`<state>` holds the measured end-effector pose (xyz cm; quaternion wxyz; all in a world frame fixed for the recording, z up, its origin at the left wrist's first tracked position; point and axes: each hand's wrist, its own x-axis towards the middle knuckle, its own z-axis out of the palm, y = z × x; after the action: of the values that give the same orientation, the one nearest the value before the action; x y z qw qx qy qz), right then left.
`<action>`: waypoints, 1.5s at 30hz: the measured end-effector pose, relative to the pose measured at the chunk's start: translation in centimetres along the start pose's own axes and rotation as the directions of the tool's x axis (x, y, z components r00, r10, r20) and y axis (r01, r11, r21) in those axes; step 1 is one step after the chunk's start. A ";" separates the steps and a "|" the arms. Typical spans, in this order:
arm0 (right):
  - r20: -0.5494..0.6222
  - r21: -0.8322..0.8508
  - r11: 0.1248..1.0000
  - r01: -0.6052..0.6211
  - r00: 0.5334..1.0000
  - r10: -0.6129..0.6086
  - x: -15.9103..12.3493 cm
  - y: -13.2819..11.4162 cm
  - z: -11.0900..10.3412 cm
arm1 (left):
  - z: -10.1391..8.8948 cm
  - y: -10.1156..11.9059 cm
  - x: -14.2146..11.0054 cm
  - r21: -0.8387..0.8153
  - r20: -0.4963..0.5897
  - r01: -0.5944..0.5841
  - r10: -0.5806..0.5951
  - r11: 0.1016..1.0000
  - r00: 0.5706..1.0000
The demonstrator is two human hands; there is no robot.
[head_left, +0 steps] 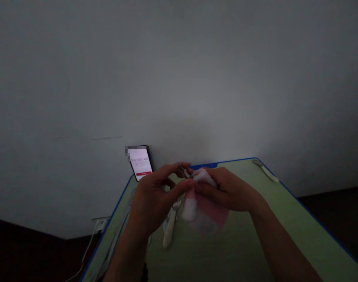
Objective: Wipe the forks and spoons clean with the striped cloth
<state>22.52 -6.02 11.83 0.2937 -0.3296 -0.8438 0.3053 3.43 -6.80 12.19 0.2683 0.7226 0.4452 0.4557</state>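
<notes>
A pink and white cloth (212, 217) hangs bunched from my right hand (226, 188), whose fingers are closed on it above the table. My left hand (158, 196) is closed too, its fingertips around a slim metal piece of cutlery (184, 171) that meets the cloth. One end of this piece shows between the fingers; the rest is hidden by cloth and hands, so its exact kind is unclear. The left thumb touches the cloth's edge. Below the hands, a white-handled utensil (169, 231) lies on the table beside other cutlery, partly covered by my left hand.
The pale green table (249, 243) has a blue edge and stands against a grey wall. At its back left a phone (142, 164) leans upright with a timer showing. A white-handled knife (267, 171) lies near the right edge. A white cable (86, 250) hangs at the left.
</notes>
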 end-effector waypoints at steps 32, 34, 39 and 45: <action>-0.007 -0.055 0.995 -0.087 0.996 0.087 -0.1 0.0 -0.1 | -0.8 -0.2 0.1 -0.089 -0.005 0.040 -0.041 0.995 0.999; 0.002 -0.010 0.997 -0.080 0.997 0.080 0.0 0.0 -0.1 | -0.5 0.1 0.0 -0.098 -0.035 0.018 -0.022 0.995 0.999; 0.002 0.116 0.988 -0.098 0.995 0.099 -0.9 0.3 -1.4 | -0.2 0.9 -0.3 -0.185 -0.268 -0.004 -0.047 0.983 0.962; -0.054 0.079 0.990 -0.115 0.991 0.119 -1.2 0.6 -2.0 | -0.6 -0.2 0.4 -0.327 -0.187 -0.034 -0.029 0.945 0.982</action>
<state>24.89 -5.90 12.35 0.3120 -0.3758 -0.8018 0.3442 2.85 -6.36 12.42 0.3407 0.6218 0.3856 0.5904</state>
